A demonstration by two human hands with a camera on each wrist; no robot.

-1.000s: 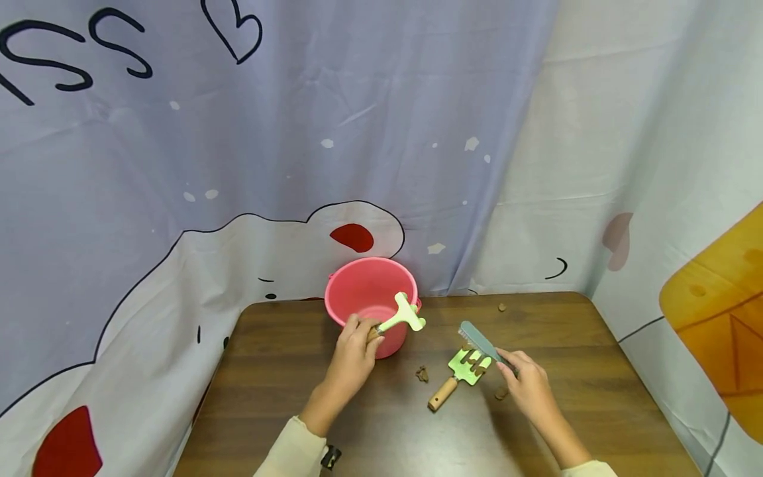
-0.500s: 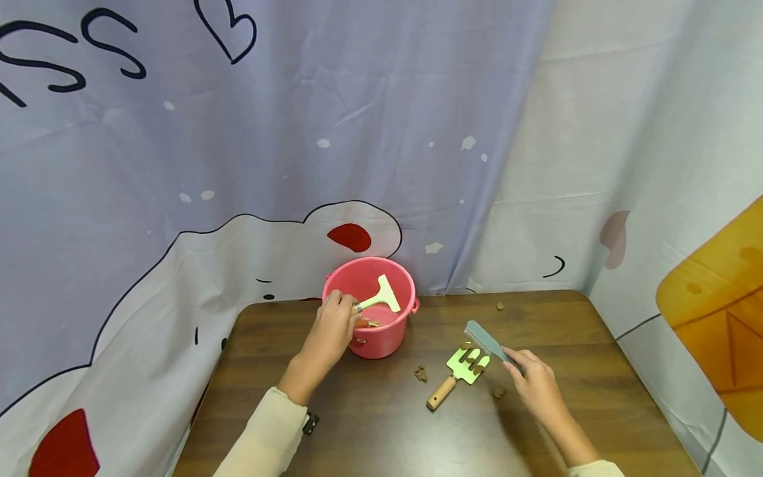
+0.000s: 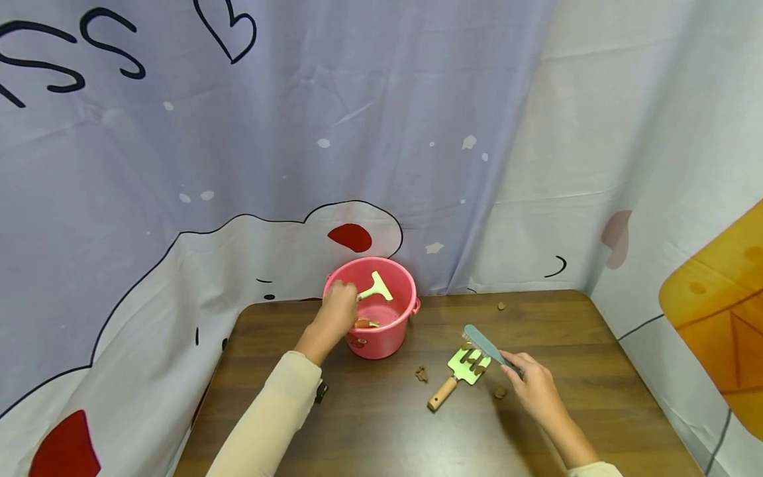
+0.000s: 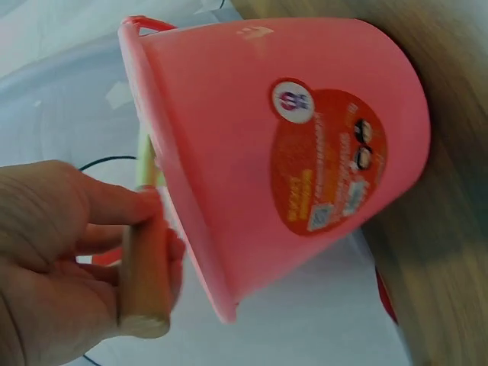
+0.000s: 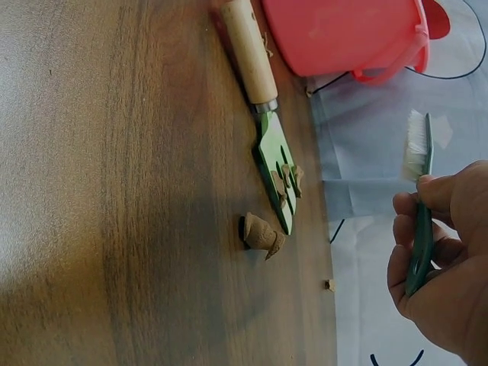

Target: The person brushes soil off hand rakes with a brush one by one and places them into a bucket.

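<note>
My left hand [image 3: 337, 310] grips the wooden handle of a small hand rake [image 3: 377, 287] over the left rim of a pink bucket [image 3: 381, 342]. Its light green head hangs over the bucket's opening; in the left wrist view the wooden handle [image 4: 145, 278] stands beside the rim, pinched between thumb and fingers. My right hand [image 3: 532, 383] holds a grey-green brush [image 3: 485, 344], whose white bristles [image 5: 415, 143] show in the right wrist view. Below the brush, a light green hand fork [image 3: 461, 367] with a wooden handle lies on the table, brown lumps on its tines.
Brown crumbly pieces lie on the wooden table [image 3: 381, 430]: one left of the fork [image 3: 421, 374], one right of it [image 3: 499, 392], one near the back edge [image 3: 501, 306]. An orange-brown and pale green thing [image 3: 365, 323] lies inside the bucket. A printed curtain [image 3: 286, 132] hangs behind.
My left hand has moved left and back with the rake, from the bucket's front to its left rim, and the rake's head has turned. The right hand with the brush stays nearly still.
</note>
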